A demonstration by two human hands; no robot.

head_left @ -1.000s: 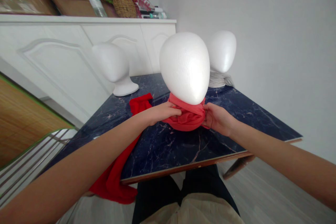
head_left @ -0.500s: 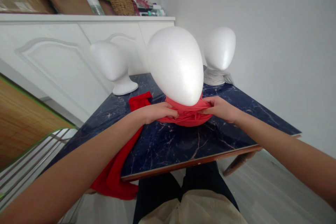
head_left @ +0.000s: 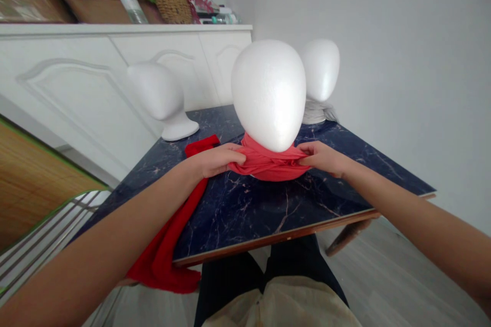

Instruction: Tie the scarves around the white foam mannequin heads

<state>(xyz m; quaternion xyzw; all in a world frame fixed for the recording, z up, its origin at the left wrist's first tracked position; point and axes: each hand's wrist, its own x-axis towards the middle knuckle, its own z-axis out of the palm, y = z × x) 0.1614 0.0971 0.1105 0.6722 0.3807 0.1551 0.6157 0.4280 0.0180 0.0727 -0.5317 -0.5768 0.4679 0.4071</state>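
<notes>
A white foam mannequin head (head_left: 268,92) stands upright near the middle of the dark blue marbled table (head_left: 245,214). Wrapped around its neck is a coral-red scarf (head_left: 268,163), bunched in twisted folds. My left hand (head_left: 224,159) pinches the scarf's left side between thumb and fingers. On the right side, my right hand (head_left: 320,157) grips another fold, its fingertips partly hidden in the cloth. Left of my left hand lies a brighter red cloth (head_left: 169,245), which hangs over the table's front edge.
Two more white mannequin heads stand behind, one at the left (head_left: 157,92) and one at the right (head_left: 322,69) with a grey scarf (head_left: 316,112) around its base. A white cabinet (head_left: 153,31) holds boxes, bottles and a plant basket (head_left: 173,6). A slatted rack (head_left: 42,245) is at left.
The mannequin head has turned and shifted slightly right, now more upright. My left hand has drawn outward to the left with the scarf's edge, and the front folds lie differently.
</notes>
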